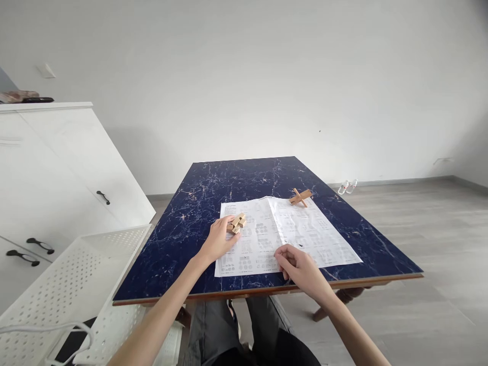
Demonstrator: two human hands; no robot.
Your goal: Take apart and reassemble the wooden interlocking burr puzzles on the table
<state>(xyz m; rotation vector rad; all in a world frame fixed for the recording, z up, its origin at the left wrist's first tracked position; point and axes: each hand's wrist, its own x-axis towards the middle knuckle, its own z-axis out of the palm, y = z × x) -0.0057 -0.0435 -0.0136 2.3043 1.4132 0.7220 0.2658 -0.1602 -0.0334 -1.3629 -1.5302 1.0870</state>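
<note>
- Wooden block cluster point(237, 223): pale, interlocked short bars forming a small knot; it rests on the left half of the printed sheet point(284, 234), near that sheet's left edge.
- Left hand point(218, 240): fingers curled around the near-left side of the cluster, grasping it against the sheet.
- Right hand point(301, 268): fingers loosely bent, resting on the sheet's near edge; whether they pinch anything cannot be told.
- Count: two wooden assemblies. The second, a wooden cross point(301, 196), lies at the sheet's far right corner, well apart from the cluster. One sheet, folded down its middle.
- Sheet lies on a dark blue marbled table point(198, 203); bare tabletop shows left of, beyond and right of the sheet.
- Sheet's near edge sits close to the table's front edge.
- White perforated bin point(76, 274) stands left of the table, beside a white cabinet point(49, 168).
</note>
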